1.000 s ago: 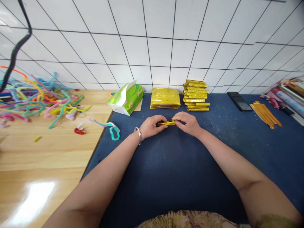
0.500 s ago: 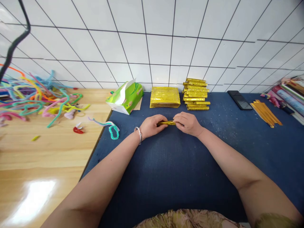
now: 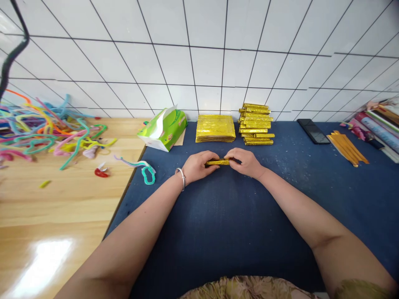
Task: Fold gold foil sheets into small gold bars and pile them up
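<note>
Gold foil strip [image 3: 217,162] between both hands

Folded gold foil strip [image 3: 217,162]: narrow, shiny, creased into a flat bar. Lies crosswise, roughly level, just above the blue tabletop [image 3: 224,224]. Left end pinched in the left hand [image 3: 199,166], right end in the right hand [image 3: 246,162]; only the middle stretch shows between them.

Blue mat [image 3: 237,232] bears foil stacks [image 3: 215,128], phone [image 3: 313,131].
</note>
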Demonstrator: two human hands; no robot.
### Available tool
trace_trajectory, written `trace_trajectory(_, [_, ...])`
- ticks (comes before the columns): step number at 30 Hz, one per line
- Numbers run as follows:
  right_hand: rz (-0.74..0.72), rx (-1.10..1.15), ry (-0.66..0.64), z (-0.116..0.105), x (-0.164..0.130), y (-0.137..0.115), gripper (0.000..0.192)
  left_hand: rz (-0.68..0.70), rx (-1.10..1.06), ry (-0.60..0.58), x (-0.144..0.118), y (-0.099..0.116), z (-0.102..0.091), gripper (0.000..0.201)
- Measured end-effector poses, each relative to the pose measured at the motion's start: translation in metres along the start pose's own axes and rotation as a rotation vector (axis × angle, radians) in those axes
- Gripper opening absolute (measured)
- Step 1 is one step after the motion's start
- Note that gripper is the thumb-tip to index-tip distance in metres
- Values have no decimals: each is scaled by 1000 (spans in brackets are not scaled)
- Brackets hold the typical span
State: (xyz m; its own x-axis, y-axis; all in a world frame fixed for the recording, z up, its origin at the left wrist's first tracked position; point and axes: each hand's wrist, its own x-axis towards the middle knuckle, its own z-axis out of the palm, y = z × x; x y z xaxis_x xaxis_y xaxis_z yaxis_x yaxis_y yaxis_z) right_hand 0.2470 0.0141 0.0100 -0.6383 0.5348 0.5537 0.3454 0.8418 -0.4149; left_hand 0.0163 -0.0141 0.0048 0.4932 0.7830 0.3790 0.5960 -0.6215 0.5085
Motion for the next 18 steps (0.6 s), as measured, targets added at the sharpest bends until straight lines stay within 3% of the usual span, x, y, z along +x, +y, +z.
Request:
trace_trajectory(8, [30,10,32,4,-3,4,19,81,36,29,1,-1,1,17])
trace_trajectory(18, [7,-24,44,5,-7,11,17,80,54,23,1,-2,2,21])
